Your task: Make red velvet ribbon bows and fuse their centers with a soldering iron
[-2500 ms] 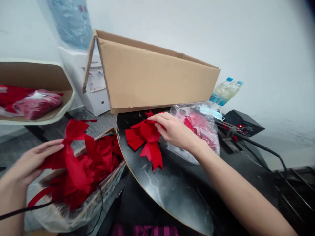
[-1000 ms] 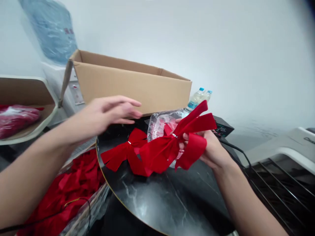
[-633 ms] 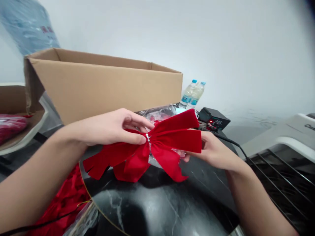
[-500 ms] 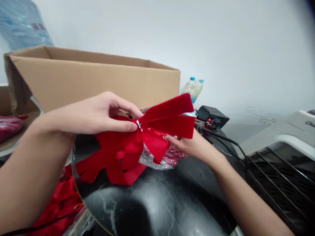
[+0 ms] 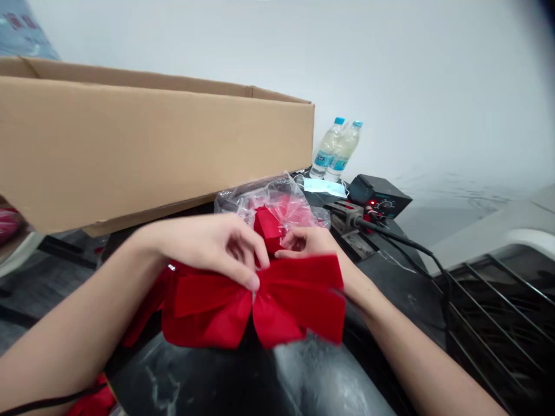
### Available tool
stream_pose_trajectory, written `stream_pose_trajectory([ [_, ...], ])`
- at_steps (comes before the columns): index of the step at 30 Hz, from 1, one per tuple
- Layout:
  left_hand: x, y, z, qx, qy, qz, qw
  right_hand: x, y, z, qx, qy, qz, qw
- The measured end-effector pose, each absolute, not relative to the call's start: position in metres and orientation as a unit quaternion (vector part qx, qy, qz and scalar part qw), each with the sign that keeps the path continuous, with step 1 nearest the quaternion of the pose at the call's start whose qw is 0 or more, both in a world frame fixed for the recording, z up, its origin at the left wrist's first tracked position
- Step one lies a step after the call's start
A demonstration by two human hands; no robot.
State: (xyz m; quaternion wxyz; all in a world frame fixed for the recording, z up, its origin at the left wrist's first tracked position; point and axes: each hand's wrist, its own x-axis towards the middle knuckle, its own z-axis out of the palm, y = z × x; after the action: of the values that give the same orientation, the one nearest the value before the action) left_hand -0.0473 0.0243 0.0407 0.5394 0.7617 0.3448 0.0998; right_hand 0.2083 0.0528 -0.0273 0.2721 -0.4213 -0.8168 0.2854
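Under the grip spreads a black marble table (image 5: 303,375), with a long tan cardboard box (image 5: 143,150) beyond it and a clear plastic bag (image 5: 269,199) just past the fingers. A red velvet bow (image 5: 255,306) sits between the left hand (image 5: 212,245) and right hand (image 5: 307,242), both closed on its centre. A loose pinch could let the velvet slip and the bow drop.

Plain white wall (image 5: 390,86) across the whole back, softly and evenly lit. Dark marble worktop (image 5: 321,370) curving below it, with a black wire rack (image 5: 489,341) under a white plastic ledge (image 5: 520,225) off to the right. Grey floor (image 5: 21,335) just visible at lower left.
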Motion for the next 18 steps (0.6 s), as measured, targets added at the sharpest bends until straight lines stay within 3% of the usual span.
stream_pose_trajectory([
  [2,-0.035,0.02,0.033,0.781,0.324,0.062,0.53,0.207,0.054,-0.029,-0.438,-0.808,0.294,0.264],
  [7,-0.016,0.022,0.02,0.676,0.472,0.212,0.525,0.207,0.049,-0.022,-0.44,-0.803,0.254,0.311],
  [10,-0.011,0.028,0.013,0.604,0.504,0.228,0.573,0.207,0.044,-0.02,-0.389,-0.837,0.187,0.338],
  [15,-0.007,0.033,0.001,0.572,0.49,0.265,0.601,0.209,0.041,-0.023,-0.332,-0.888,0.111,0.298],
  [18,-0.008,0.034,-0.002,0.573,0.479,0.298,0.595,0.209,0.041,-0.02,-0.323,-0.892,0.134,0.287],
])
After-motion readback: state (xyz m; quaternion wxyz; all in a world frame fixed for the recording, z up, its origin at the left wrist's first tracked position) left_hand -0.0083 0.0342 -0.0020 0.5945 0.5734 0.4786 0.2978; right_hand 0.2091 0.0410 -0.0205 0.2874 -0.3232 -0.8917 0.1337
